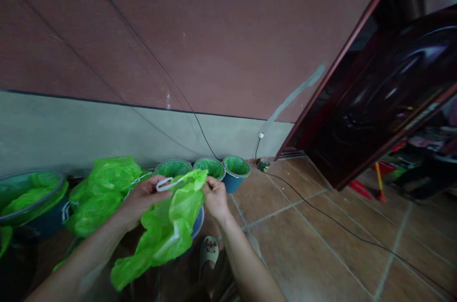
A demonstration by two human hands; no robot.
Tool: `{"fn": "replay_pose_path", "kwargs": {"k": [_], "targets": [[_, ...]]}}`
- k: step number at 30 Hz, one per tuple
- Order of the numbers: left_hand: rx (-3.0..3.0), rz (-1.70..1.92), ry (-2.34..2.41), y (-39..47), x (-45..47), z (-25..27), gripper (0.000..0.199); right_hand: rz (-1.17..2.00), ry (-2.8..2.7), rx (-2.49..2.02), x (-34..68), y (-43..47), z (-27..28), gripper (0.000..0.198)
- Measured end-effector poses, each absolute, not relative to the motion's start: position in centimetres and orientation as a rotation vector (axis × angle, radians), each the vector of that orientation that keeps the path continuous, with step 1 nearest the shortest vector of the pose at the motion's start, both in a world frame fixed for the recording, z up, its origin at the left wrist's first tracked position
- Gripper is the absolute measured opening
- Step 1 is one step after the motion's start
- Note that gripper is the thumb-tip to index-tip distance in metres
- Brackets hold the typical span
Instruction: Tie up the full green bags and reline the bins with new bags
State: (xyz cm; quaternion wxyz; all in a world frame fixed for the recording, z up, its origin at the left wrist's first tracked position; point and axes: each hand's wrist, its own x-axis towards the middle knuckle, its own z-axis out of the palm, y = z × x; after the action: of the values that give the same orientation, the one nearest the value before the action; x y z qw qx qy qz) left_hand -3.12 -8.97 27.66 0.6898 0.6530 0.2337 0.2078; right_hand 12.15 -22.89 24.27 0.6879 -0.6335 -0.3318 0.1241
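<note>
A green plastic drawstring bag [171,230] hangs loosely between my two hands. My left hand [144,195] is closed on its upper left edge, by a white drawstring loop [164,184]. My right hand [215,195] pinches the opposite top corner between thumb and fingers. Beneath the bag a bluish bin rim [199,223] shows; most of that bin is hidden. Behind my hands, against the wall, stand three small bins lined with green bags: a left bin [173,167], a middle bin [210,168] and a blue right bin [235,173].
Stuffed green bags [107,192] lie at left beside a large lined bin [30,197]. A small can [263,165] stands by the wall. A black cable [321,214] crosses the tiled floor [307,254]. A dark door [385,88] stands at right, with a broom [380,183] near it.
</note>
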Motion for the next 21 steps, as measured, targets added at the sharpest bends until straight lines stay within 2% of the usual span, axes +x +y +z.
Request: {"fn": "replay_pose_path", "kwargs": {"k": [5,8,15,21], "targets": [[1.572,0.634,0.655,-8.2,-4.7,28.4,0.051,0.143,-0.413,-1.447,16.3,-26.3,22.6,0.029],[1.654,0.792,0.743,-7.5,-5.4,28.8,0.048,0.061,-0.412,-1.572,16.9,-28.3,22.4,0.035],[1.854,0.759,0.657,-9.2,-3.8,29.6,0.045,-0.033,-1.205,-1.862,9.6,-25.9,26.0,0.068],[2.097,0.722,0.634,-7.7,-3.8,28.5,0.043,-0.051,-1.143,-2.280,10.7,-23.1,24.4,0.042]]}}
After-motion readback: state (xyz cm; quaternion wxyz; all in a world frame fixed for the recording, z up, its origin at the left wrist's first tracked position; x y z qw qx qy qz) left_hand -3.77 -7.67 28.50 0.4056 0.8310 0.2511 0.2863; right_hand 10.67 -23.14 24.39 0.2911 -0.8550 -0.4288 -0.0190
